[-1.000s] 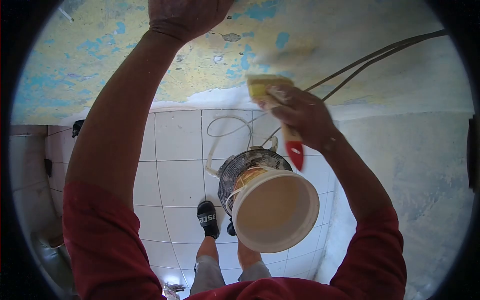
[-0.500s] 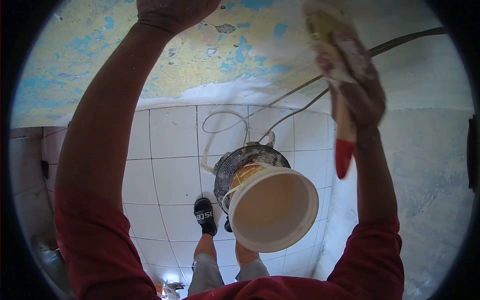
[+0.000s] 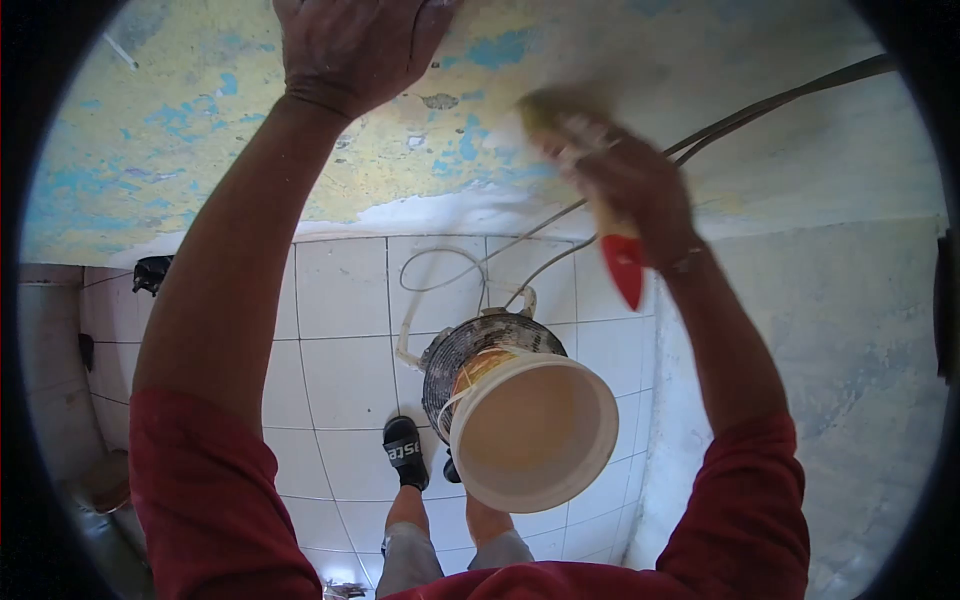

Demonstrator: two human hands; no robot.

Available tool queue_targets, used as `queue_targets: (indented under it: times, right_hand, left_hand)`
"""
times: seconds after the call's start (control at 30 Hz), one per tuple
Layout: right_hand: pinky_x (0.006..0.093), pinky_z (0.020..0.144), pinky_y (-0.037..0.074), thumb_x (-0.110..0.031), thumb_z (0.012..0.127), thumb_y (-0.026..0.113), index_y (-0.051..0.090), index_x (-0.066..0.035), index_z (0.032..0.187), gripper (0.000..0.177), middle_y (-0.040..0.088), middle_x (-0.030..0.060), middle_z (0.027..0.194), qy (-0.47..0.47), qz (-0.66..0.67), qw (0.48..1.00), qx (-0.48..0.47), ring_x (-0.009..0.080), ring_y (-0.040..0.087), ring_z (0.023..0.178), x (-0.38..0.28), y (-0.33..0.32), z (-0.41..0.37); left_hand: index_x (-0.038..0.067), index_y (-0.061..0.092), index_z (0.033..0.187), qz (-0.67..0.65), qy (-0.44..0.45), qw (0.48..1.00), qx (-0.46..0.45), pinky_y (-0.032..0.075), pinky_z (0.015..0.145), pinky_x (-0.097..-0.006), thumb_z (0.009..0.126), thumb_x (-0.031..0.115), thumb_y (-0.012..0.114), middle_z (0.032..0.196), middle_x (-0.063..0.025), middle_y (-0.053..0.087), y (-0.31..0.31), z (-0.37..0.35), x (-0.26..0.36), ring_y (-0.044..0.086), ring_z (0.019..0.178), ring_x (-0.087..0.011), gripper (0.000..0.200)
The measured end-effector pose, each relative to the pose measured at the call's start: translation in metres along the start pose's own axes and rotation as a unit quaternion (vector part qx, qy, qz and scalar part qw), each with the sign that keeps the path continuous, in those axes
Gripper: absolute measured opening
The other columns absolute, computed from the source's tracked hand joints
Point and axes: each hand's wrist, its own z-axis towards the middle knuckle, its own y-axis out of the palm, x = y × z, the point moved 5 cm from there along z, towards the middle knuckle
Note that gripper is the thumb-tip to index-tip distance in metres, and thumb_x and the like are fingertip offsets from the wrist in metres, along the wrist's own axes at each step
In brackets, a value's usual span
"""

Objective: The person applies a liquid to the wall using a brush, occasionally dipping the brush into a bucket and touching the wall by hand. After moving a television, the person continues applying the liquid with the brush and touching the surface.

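Head view shows the right hand (image 3: 640, 185) wrapped around a wide brush (image 3: 618, 248), its fingers closed on the wooden handle just below the bristles (image 3: 548, 106), with the red end sticking out beneath the palm. The brush is up at the wall (image 3: 240, 170), right of the flaking yellow and blue patches; the bristles are blurred, so whether they press on the surface cannot be told. The left hand (image 3: 365, 45) seems to lie against the wall at the top edge, holding nothing visible; its fingertips are cut off, so how they are set cannot be told. Below, a white bucket (image 3: 594, 410) with a pale layer inside appears to stand on a round stool (image 3: 500, 332) over the tiled floor (image 3: 345, 375). For good brushwork, a loose wrist, light even pressure and overlapping strokes should serve best, with extra care over the ragged edges of the patches. Two cables (image 3: 740, 118) run close beside the right hand, so strokes there are best kept short to avoid snagging them.
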Motion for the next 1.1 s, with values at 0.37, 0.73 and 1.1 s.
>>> queue_targets:
  times: [0.37,0.73,1.1]
  right_hand:
    - [0.0433,0.094,0.056,-0.017,0.082,0.072,0.07,-0.011,0.089,0.009,0.069,0.0178,0.118,0.113,0.484,0.822,0.279,0.0318,0.063,0.12,-0.003,-0.06,0.016]
    - [0.042,0.102,0.049,-0.01,0.081,0.073,0.069,-0.015,0.104,0.024,0.066,0.0161,0.122,0.015,0.055,0.994,-0.096,0.029,0.061,0.12,-0.004,0.031,-0.015]
    - [0.0395,0.095,0.059,-0.004,0.097,0.059,0.068,0.002,0.098,0.01,0.058,0.024,0.13,-0.065,0.318,0.932,0.159,0.0348,0.057,0.125,0.039,-0.172,0.045]
  left_hand:
    - [0.011,0.037,0.152,0.021,0.007,1.0,-0.009,0.006,0.112,-0.071,0.104,0.042,0.029,0.159,-0.0229,0.028,0.0,-0.003,0.001,0.023,0.148,-0.0435,0.058]
    - [0.011,0.041,0.15,0.006,-0.001,1.0,-0.023,0.008,0.111,-0.0735,0.103,0.042,0.031,0.158,-0.0217,0.031,0.0,-0.003,0.0,0.026,0.146,-0.0434,0.056]
    - [0.015,0.053,0.14,-0.063,-0.015,0.998,-0.002,0.011,0.107,-0.0722,0.096,0.039,0.051,0.155,-0.0152,0.038,0.006,-0.014,-0.005,0.03,0.144,-0.0395,0.05]
